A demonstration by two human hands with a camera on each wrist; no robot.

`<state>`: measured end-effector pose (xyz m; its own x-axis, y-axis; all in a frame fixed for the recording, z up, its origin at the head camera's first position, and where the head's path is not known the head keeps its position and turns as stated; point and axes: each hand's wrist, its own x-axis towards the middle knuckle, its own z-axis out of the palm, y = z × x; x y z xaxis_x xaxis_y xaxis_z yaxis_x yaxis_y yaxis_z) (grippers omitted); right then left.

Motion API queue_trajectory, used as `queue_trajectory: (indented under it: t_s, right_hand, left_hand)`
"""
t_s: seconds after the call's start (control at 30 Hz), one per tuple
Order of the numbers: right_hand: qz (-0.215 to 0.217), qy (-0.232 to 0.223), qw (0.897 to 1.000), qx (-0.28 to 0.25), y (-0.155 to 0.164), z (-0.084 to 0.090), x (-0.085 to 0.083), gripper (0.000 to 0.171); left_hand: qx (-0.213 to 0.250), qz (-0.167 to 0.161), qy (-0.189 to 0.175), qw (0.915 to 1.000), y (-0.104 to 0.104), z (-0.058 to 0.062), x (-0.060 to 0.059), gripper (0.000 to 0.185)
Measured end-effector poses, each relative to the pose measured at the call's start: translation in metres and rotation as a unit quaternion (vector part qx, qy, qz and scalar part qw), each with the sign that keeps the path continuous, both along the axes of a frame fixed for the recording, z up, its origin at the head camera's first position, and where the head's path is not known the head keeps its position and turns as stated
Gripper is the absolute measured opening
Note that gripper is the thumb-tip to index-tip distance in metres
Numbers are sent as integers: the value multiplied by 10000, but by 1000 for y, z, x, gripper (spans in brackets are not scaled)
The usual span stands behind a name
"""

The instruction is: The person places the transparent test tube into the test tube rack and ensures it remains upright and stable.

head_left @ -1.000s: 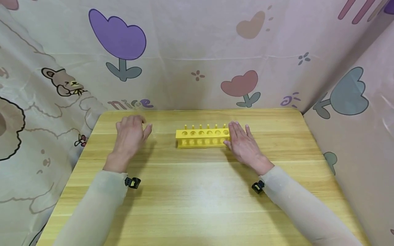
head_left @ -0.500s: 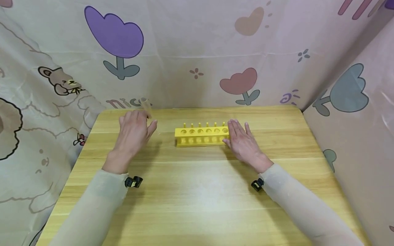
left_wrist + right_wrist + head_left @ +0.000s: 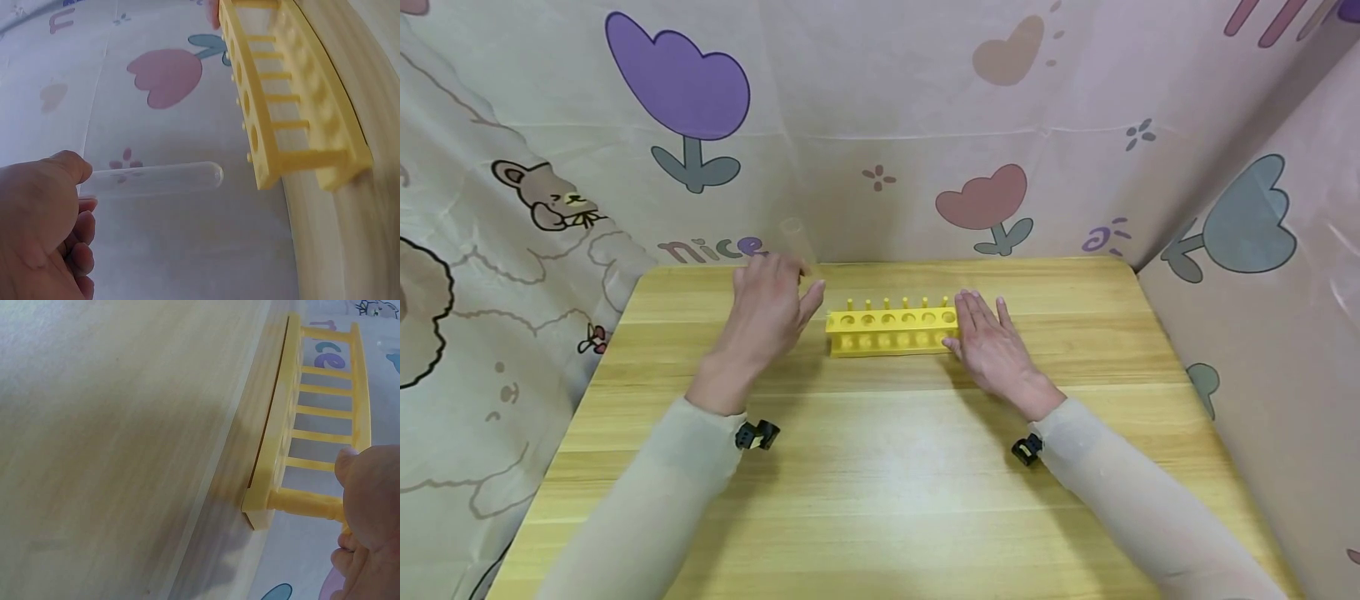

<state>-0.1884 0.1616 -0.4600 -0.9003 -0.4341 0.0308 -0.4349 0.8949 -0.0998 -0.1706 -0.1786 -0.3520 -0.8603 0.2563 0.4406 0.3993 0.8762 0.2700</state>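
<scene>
In the head view my left hand (image 3: 767, 304) pinches a clear test tube (image 3: 797, 243) between thumb and fingertips, a little left of the yellow test tube rack (image 3: 891, 322). The tube's rounded end (image 3: 212, 175) points down in the left wrist view, above the table and apart from the rack. Round holes run along the rack's top, and thin pegs stand behind them. At the rack's right end my right hand (image 3: 996, 354) holds on, thumb (image 3: 345, 465) at the front edge and fingers beyond the end.
The rack stands towards the back of a wooden table (image 3: 895, 475). A printed curtain (image 3: 835, 100) hangs directly behind the table, and more curtain (image 3: 1277, 350) closes off both sides. Each wrist wears a small black camera (image 3: 757, 434).
My left hand has moved right towards the rack, bringing the test tube along, and the tube shows more clearly now. My right hand and the rack keep their places.
</scene>
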Motion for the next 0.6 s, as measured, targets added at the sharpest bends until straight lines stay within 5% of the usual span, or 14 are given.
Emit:
queue_trajectory:
  t_s: [0.6]
  right_hand:
    - [-5, -47, 10000, -57, 0, -1, 0, 79]
  left_hand:
    - [-238, -349, -452, 9981, 46, -9, -13, 42]
